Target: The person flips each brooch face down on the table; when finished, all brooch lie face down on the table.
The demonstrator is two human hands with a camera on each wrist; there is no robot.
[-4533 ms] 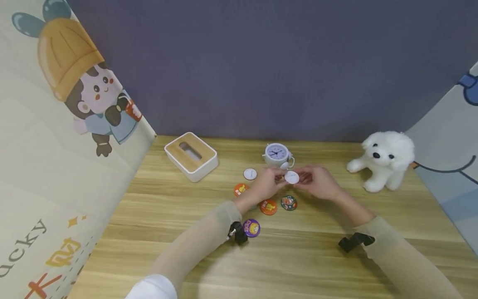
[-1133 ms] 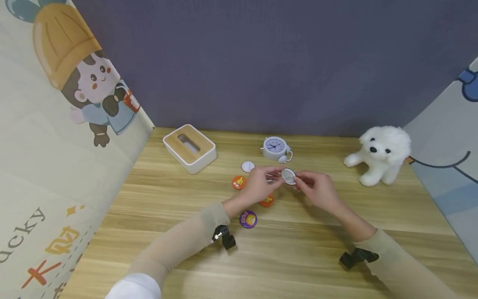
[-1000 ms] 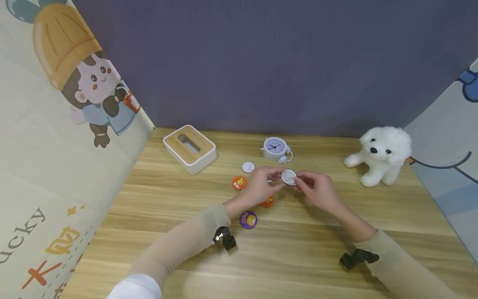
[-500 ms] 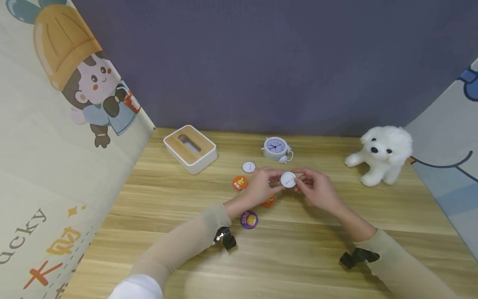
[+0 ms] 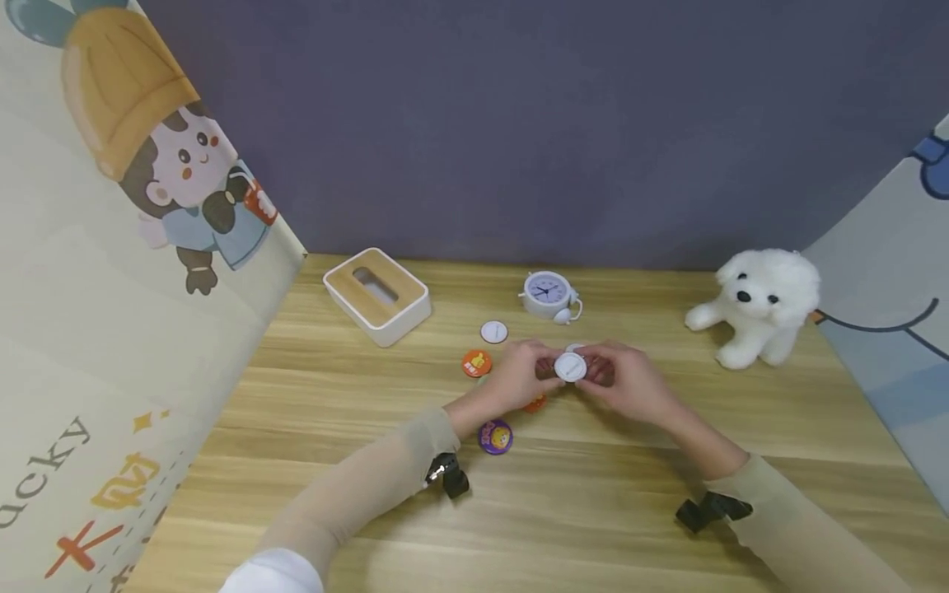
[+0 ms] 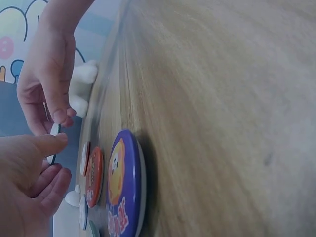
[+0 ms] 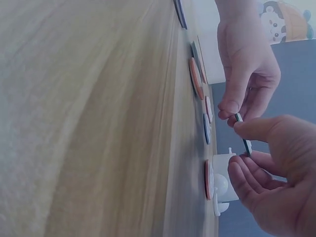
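I have both hands at frame centre: my left hand [image 5: 519,379] and right hand [image 5: 623,380] pinch one white badge [image 5: 570,366], fingers curled on its rim above the surface [image 5: 593,511]; I judge turning it over comes next.

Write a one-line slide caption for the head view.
Both hands, left hand and right hand, pinch a round badge white-side-up above the wooden table.

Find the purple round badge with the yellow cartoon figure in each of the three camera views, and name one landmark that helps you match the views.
Head: the purple badge lies flat on the table, beside the left forearm.
Left wrist: it fills the lower middle, seen almost edge-on.
Right wrist: only a dark sliver at the top edge, likely the same badge.
Shared landmark: the white-backed badge pinched between both hands.
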